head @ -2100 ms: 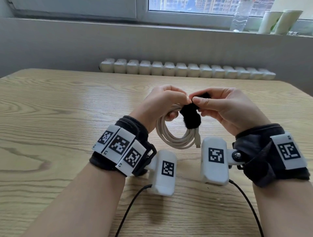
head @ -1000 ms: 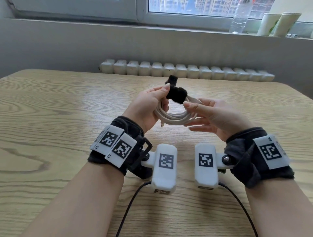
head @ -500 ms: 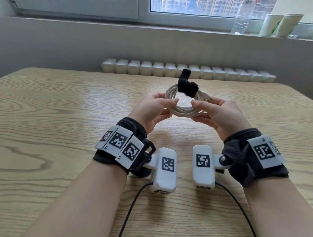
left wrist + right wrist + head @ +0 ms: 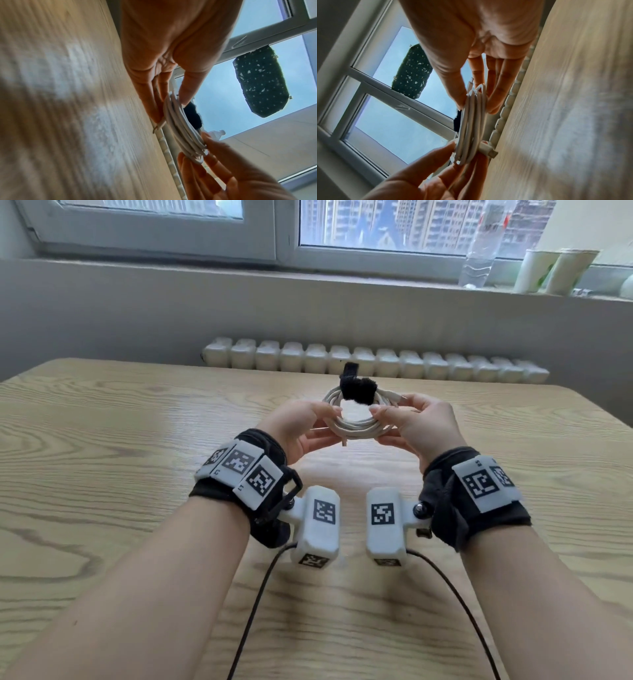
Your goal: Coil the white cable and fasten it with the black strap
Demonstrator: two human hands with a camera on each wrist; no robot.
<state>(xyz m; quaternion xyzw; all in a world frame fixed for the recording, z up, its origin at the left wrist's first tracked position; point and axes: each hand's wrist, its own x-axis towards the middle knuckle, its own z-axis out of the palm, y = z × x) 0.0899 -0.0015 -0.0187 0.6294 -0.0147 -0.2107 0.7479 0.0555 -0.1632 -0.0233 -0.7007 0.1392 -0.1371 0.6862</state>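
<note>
The white cable (image 4: 358,430) is wound into a round coil and held just above the wooden table (image 4: 102,460). A fuzzy black strap (image 4: 358,389) is wrapped round the coil's far side, with a short tail sticking up. My left hand (image 4: 330,422) pinches the coil's left side between thumb and fingers. On the right side my right hand (image 4: 382,424) pinches it the same way. In the left wrist view the coil (image 4: 181,129) shows edge-on, with the strap (image 4: 193,116) behind it. The right wrist view shows a connector (image 4: 489,150) poking out of the coil (image 4: 471,121).
A white radiator (image 4: 342,359) runs behind the table's far edge. On the windowsill stand a clear bottle (image 4: 479,251) and paper cups (image 4: 555,270). Black leads (image 4: 257,611) trail from the wrist cameras toward me over the table.
The coil has been turned so the strap went from the near side to the far top. Both hands shifted from the strap to the coil's sides and moved forward.
</note>
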